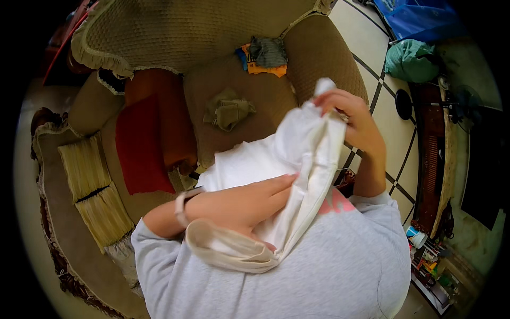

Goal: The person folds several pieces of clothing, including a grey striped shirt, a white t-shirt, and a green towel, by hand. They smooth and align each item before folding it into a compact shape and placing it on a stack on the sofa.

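Note:
A white cloth garment [247, 159] with a cream waistband-like edge spreads before my chest. My left hand [247, 203], with a watch on a light strap at the wrist, lies flat on it; the fingers point to the right and the thumb is beside the folded edge. My right hand [346, 113] pinches the garment's upper right part, where a bit of white cloth sticks up above the fingers. Beyond the garment, a crumpled beige cloth [229, 111] rests on the sofa seat [207, 143].
Dark grey and orange folded clothes [267, 54] lie at the sofa's back corner. A red cloth [141, 147] and pale yellow fringed cloths [89, 167] are at the left. Tiled floor [392, 131], a green bag [412, 60] and a wooden cabinet [430, 159] stand at the right.

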A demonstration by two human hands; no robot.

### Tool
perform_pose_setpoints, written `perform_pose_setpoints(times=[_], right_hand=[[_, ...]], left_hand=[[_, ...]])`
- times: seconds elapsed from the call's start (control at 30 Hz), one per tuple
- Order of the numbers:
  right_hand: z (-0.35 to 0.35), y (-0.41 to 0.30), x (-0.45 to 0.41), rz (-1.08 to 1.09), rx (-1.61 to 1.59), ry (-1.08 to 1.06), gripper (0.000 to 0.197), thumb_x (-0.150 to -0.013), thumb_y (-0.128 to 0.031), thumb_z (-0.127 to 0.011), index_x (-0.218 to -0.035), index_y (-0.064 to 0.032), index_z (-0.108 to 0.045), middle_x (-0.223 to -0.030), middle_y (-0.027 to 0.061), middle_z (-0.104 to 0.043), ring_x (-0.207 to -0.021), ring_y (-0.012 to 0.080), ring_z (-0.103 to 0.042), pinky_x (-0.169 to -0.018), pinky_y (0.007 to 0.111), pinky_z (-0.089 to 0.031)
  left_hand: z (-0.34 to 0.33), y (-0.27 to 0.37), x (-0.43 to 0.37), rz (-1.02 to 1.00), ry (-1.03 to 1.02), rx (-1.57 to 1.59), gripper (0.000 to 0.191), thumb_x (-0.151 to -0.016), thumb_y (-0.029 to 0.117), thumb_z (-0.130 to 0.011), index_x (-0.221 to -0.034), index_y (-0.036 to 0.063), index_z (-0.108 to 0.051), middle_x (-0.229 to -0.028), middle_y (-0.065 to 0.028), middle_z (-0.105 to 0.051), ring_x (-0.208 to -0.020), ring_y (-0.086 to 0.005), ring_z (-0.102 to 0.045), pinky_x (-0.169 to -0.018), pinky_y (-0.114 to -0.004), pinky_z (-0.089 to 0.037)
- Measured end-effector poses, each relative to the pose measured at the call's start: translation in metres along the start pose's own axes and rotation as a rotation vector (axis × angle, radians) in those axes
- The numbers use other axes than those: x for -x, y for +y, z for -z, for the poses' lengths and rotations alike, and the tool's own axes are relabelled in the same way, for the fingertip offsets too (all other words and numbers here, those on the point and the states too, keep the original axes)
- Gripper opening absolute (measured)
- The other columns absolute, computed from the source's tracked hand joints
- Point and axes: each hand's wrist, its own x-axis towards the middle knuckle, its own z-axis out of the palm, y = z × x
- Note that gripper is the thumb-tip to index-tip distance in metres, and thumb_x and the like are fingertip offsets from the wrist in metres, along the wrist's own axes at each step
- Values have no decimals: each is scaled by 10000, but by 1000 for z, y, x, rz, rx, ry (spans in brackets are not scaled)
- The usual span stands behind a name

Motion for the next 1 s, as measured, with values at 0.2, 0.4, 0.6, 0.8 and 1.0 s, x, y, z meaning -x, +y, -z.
perform_pose_setpoints(times=[0.2,0.4,0.6,0.8,1.0], right_hand=[[-114,-37,-25,234,-457,-555,168,-806,-85,-500,-966,-43,-529,-1157,109,-518,-1037,236,-510,-854,307,-413],[-142,-38,-1,-308,-1126,-860,218,-876,-108,-463,-1086,-56,-485,-1135,51,-504,-1000,170,-466,-872,291,-384],[-149,-19,1,45,-826,-669,154,-841,-133,-564,-937,-39,-488,-1179,95,-483,-1075,198,-490,-919,310,-402],[-149,16,43,-612,-1499,-821,226,-842,-170,-560,-989,-8,-507,-1140,102,-523,-1046,197,-517,-882,323,-428],[-146,44,43,-904,-1730,-385,306,-842,-207,-556,-1041,23,-526,-1101,108,-563,-1017,196,-545,-846,335,-453]], left_hand=[[-8,7,-20,-105,-135,165,897,-710,386,-576,-1385,-29,-157,-1358,-305,-241,-1272,-421,-256,-1047,-449,-203],[4,11,44,-346,205,183,624,-776,218,-572,-1298,-61,-373,-1327,-307,-344,-1243,-383,-362,-1013,-439,-292],[-31,-63,84,243,626,682,879,-634,374,-745,-1315,-30,-365,-1363,-163,-376,-1300,-229,-302,-1069,-327,-181],[-56,-64,94,307,838,432,195,-848,138,-538,-987,7,-582,-976,-74,-598,-913,-139,-538,-787,-239,-428],[-90,-134,121,477,1078,62,501,-779,136,-652,-1218,30,-435,-1231,-93,-488,-1059,-161,-485,-870,-268,-390]])
